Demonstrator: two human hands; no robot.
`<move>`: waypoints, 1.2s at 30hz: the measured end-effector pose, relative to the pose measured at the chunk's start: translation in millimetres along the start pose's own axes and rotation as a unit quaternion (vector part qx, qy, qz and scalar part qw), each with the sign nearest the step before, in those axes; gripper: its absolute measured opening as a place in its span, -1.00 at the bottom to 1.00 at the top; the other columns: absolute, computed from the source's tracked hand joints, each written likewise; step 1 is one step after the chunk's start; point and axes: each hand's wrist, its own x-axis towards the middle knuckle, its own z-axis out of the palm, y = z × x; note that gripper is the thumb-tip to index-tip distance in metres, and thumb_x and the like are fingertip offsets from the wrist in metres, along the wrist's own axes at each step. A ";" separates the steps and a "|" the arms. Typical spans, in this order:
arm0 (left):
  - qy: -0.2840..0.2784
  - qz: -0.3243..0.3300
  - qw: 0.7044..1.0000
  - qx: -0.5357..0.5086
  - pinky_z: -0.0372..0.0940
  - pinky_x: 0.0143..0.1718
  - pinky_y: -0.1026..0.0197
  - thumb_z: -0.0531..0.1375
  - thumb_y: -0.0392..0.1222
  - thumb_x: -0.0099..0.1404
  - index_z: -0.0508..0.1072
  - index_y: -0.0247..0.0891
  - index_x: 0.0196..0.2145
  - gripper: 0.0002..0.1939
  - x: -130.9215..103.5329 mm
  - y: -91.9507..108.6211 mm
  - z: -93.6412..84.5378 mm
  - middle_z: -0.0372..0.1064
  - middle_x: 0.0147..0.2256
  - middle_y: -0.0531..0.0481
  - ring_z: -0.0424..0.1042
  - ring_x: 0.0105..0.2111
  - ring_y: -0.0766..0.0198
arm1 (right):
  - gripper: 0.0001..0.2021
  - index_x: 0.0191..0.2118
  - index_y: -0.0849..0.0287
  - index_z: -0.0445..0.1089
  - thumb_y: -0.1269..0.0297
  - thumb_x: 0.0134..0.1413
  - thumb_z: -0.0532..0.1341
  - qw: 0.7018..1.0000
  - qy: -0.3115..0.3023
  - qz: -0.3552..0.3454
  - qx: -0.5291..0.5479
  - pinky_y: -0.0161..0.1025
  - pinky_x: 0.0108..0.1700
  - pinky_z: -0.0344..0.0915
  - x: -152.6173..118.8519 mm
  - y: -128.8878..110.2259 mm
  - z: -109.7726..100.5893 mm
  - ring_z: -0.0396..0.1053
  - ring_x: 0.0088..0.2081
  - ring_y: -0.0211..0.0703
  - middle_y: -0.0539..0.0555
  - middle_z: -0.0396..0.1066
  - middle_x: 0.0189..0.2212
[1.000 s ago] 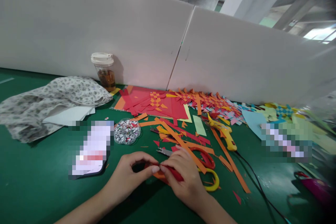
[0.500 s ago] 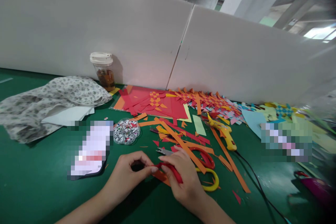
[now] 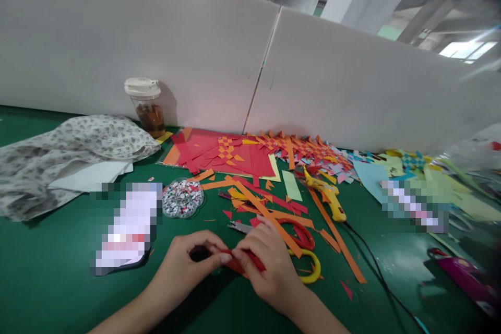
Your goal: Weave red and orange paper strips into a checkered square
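My left hand [image 3: 198, 258] pinches one end of a red paper strip [image 3: 256, 260] between thumb and forefinger. Close beside it, my right hand [image 3: 270, 266] grips the same strip, thumb on top. An orange paper strip [image 3: 237, 267] shows under the red one, partly covered by my fingers; whether the two are joined I cannot tell. Scissors with a red and a yellow handle loop [image 3: 313, 271] lie on the table behind my right hand, which hides their middle. Loose orange strips [image 3: 270, 213] and red scraps lie around them.
A yellow glue gun [image 3: 332, 199] with a black cord lies at right. A round clear case of googly eyes [image 3: 182, 198] and a blurred phone [image 3: 129, 229] are at left. Woven paper pieces [image 3: 301, 148] line the white partition [image 3: 176, 47]. A lidded cup [image 3: 148, 112] stands near patterned cloth [image 3: 97, 135].
The view has shifted slightly, so the table's things sit further left. My fingertips have drawn closer together on the red strip, and less of the orange strip shows.
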 end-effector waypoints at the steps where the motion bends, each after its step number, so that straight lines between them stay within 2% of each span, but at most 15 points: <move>1: -0.003 0.000 1.000 -0.004 0.32 -0.35 0.24 0.25 -0.15 0.08 0.50 -0.23 -0.44 -0.90 0.1 0.1 0.1 0.50 -0.47 0.01 0.45 -0.43 0.22 | -0.88 -0.43 0.14 0.29 0.41 0.11 0.10 1.000 -0.003 0.004 -0.001 -0.04 0.04 0.06 -0.3 0.3 0.6 0.23 -0.40 -0.21 -0.02 0.30 -0.52; 6: -0.010 -0.009 1.000 0.003 0.29 -0.34 0.26 0.19 -0.11 0.16 0.51 -0.22 -0.41 -0.84 0.5 3.1 0.1 0.49 -0.41 0.01 0.42 -0.39 0.23 | -0.89 -0.38 0.15 0.26 0.42 0.15 0.06 0.999 -0.025 0.024 0.008 -0.03 0.09 -0.02 -2.2 2.6 2.4 0.24 -0.38 -0.23 -0.02 0.31 -0.48; 10: 0.007 -0.013 1.000 -0.007 0.24 -0.39 0.29 0.14 -0.09 0.21 0.46 -0.22 -0.38 -0.82 -0.5 4.6 -0.4 0.44 -0.43 0.04 0.39 -0.40 0.28 | -0.88 -0.39 0.15 0.23 0.41 0.16 0.03 0.998 -0.037 0.043 0.016 -0.03 0.11 -0.04 -2.2 3.2 1.2 0.26 -0.37 -0.23 -0.02 0.30 -0.48; 13: 0.029 -0.020 0.998 -0.051 0.25 -0.32 0.27 0.15 -0.09 0.20 0.42 -0.21 -0.30 -0.83 -1.5 2.6 -0.7 0.44 -0.38 0.03 0.41 -0.33 0.25 | -0.88 -0.40 0.15 0.22 0.38 0.17 0.03 0.998 -0.031 0.055 0.023 -0.03 0.11 -0.04 -1.3 4.2 1.2 0.27 -0.38 -0.22 -0.02 0.31 -0.48; 16: 0.025 -0.022 0.995 -0.099 0.26 -0.23 0.20 0.16 -0.12 0.19 0.37 -0.20 -0.22 -0.80 -2.2 -1.5 -0.4 0.47 -0.29 -0.03 0.43 -0.23 0.21 | -0.89 -0.39 0.14 0.23 0.38 0.16 0.04 0.998 -0.021 0.057 0.027 -0.03 0.10 -0.02 -0.6 5.8 2.6 0.27 -0.39 -0.22 -0.02 0.31 -0.48; 23: 0.016 -0.005 0.996 -0.088 0.26 -0.33 0.24 0.17 -0.14 0.18 0.34 -0.21 -0.19 -0.77 -2.0 -5.6 1.5 0.51 -0.36 -0.01 0.44 -0.35 0.25 | -0.88 -0.41 0.15 0.25 0.35 0.15 0.06 0.998 -0.002 0.063 0.010 -0.07 0.07 0.03 -1.6 6.8 4.7 0.27 -0.41 -0.24 -0.03 0.29 -0.51; 36: 0.010 -0.018 0.993 -0.116 0.27 -0.30 0.25 0.18 -0.16 0.18 0.33 -0.20 -0.18 -0.77 -0.4 -5.2 1.4 0.52 -0.36 0.01 0.45 -0.33 0.26 | -0.86 -0.45 0.14 0.25 0.29 0.12 0.11 0.997 0.021 0.071 0.006 -0.06 0.01 0.09 0.3 8.8 9.7 0.24 -0.45 -0.23 -0.03 0.29 -0.54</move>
